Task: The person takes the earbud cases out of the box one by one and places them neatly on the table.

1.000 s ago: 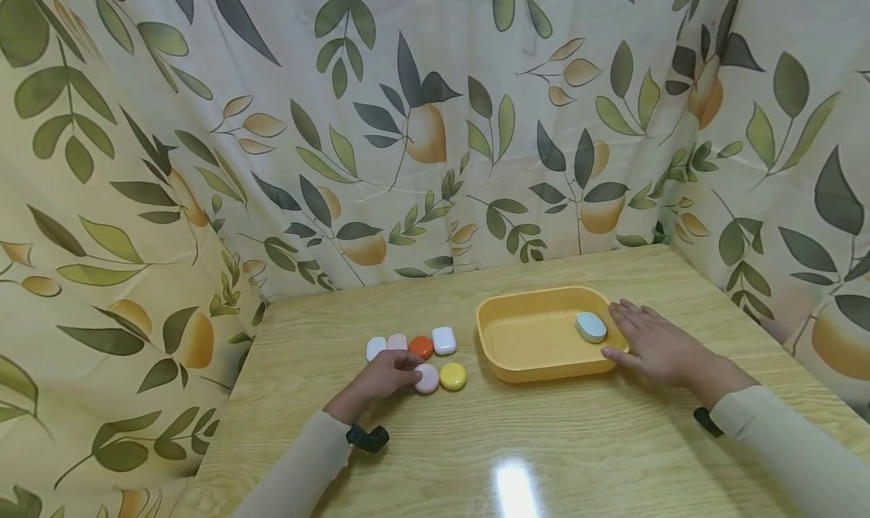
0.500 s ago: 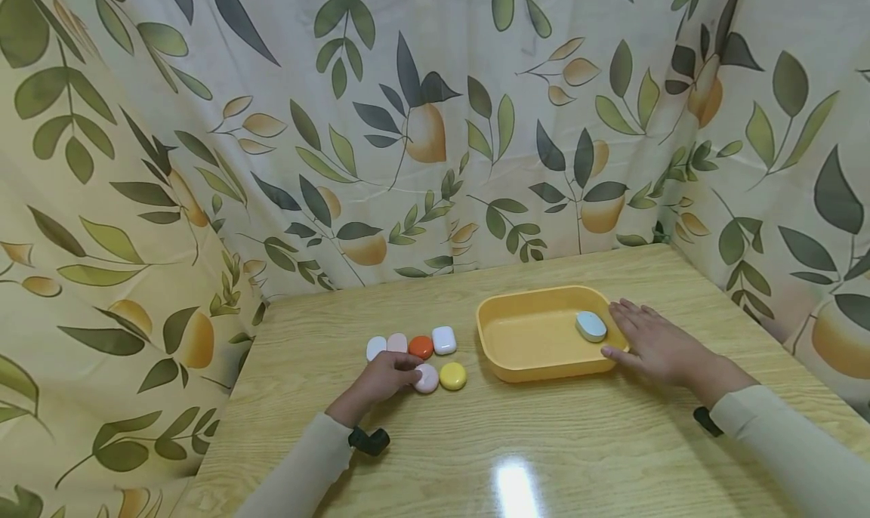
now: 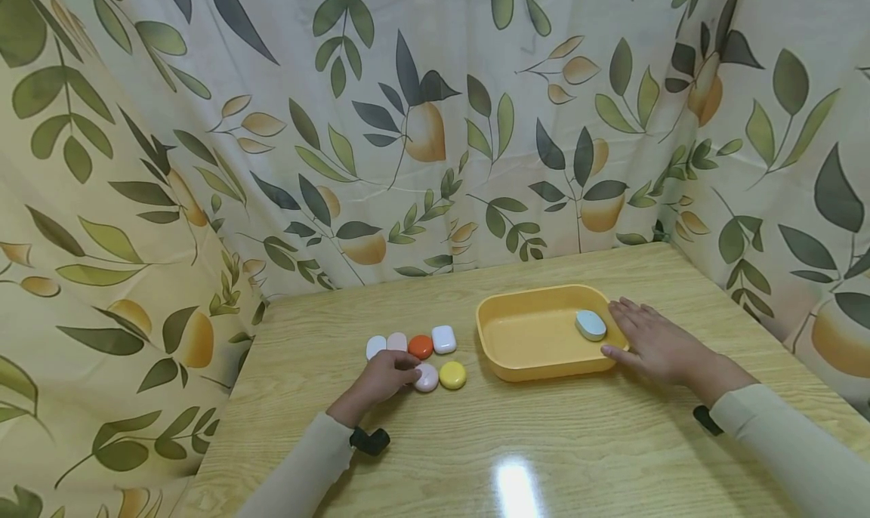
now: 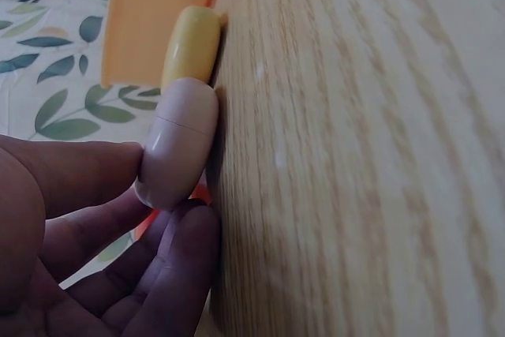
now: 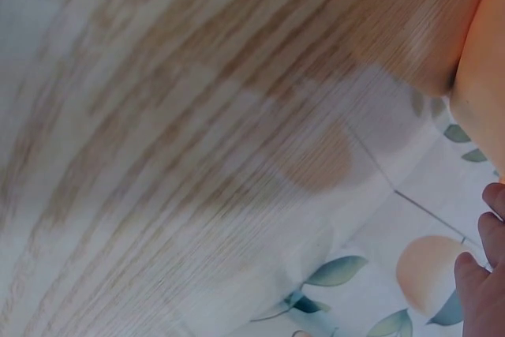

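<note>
My left hand (image 3: 383,378) pinches a small pale pink round case (image 3: 427,377) by its near-left edge. In the left wrist view the pink case (image 4: 183,128) shows a thin seam, stands close to the tabletop, and has thumb and fingertips against its end. Just right of it lies a glossy yellow round case (image 3: 452,375). My right hand (image 3: 655,344) rests with straight fingers against the right end of a yellow-orange tray (image 3: 530,371). Inside that tray, near its right side, sits a pale blue oval case (image 3: 590,325).
Behind the left hand stands a row: a white oval case (image 3: 376,347), a pinkish case (image 3: 397,342), an orange-red round case (image 3: 420,346) and a white square case (image 3: 444,340). A leaf-patterned curtain (image 3: 421,193) encloses the wooden table (image 3: 564,442) at the back and sides.
Almost nothing differs; the left hand stays on the pink case and the right hand stays at the tray. The view shifts very slightly.
</note>
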Demonstrator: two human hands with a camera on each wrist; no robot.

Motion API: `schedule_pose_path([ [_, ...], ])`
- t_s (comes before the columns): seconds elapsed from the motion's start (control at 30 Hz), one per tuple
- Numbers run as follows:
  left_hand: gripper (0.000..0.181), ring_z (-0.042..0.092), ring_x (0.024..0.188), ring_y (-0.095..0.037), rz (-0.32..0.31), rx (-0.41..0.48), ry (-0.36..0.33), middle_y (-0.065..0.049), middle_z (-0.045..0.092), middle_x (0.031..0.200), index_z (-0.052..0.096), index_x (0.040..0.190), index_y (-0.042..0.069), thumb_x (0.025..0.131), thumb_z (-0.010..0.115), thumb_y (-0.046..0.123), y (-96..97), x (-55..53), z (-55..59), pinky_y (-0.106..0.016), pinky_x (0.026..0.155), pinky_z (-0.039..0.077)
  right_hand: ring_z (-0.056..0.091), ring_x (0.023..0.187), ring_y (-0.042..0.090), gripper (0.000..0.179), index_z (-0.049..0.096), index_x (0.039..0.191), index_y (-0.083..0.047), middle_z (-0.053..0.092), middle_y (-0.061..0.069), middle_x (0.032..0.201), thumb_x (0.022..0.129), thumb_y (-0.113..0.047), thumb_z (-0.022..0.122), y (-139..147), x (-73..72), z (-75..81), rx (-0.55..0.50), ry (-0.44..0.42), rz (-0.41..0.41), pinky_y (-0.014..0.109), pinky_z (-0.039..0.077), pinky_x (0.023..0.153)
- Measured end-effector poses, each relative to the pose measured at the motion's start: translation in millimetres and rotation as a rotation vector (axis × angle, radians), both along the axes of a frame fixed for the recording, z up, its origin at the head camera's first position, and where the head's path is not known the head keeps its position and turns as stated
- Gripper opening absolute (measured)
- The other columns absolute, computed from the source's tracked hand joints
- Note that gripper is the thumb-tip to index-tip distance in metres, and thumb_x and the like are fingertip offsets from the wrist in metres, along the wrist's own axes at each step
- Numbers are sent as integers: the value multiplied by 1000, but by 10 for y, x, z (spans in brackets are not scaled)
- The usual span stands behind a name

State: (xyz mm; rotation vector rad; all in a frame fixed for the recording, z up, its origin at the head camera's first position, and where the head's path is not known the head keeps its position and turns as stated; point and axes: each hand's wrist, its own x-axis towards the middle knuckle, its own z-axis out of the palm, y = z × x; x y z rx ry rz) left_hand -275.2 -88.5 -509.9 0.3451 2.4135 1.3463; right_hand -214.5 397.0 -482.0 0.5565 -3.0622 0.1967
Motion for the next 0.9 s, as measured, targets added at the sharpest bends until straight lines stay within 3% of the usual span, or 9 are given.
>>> schedule_pose_path([
  [0.47, 18, 61, 79, -14, -23, -32, 59, -2, 67, 93, 70, 105, 3, 90, 71, 13, -26, -6, -25, -30, 68, 56, 17, 140, 48, 88, 20, 147, 14, 22, 32, 152, 99, -56, 43, 8, -1, -8, -5, 0, -3, 59, 12, 113],
  [0.73, 20, 60, 79, -13, -15, -61, 103, 0, 67, 90, 70, 106, 2, 90, 71, 14, -46, 16, 14, -28, 68, 54, 17, 140, 48, 88, 21, 146, 15, 23, 32, 152, 99, -56, 44, 10, 4, -13, -4, 7, 0, 58, 13, 114],
  [0.9, 18, 62, 79, -16, 0, 2, 113, -3, 67, 88, 69, 106, -2, 92, 67, 9, -56, -8, 84, -30, 67, 55, 17, 140, 48, 88, 21, 146, 15, 24, 32, 151, 99, -56, 44, 1, 9, 2, -9, 11, -2, 58, 13, 114],
])
